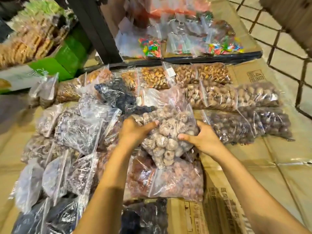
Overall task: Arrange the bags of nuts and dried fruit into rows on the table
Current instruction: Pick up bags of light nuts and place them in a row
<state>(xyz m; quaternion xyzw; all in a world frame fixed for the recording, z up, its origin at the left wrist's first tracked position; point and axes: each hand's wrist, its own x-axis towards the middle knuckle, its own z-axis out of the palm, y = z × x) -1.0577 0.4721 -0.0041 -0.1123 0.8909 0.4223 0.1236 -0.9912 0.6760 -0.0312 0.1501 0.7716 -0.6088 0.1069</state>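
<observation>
A clear bag of pale round dried fruit [166,135] is lifted over the middle of the table, tilted. My left hand [135,130] grips its left side and my right hand [200,139] grips its right side. Under it lies a bag of reddish dried fruit [168,181]. To the right, bags lie flat in rows: orange-brown nuts [155,78] at the back, light brown nuts [217,97] in the middle, dark round nuts [236,127] nearer. On the left, several bags of dark dried fruit [79,132] are heaped loosely.
The table is covered with flattened cardboard [253,166]. A black shelf frame [185,60] crosses the back, with bags of coloured sweets [150,48] behind it. Green boxes [59,63] stand at the back left. A black wire grid [278,39] is at the right.
</observation>
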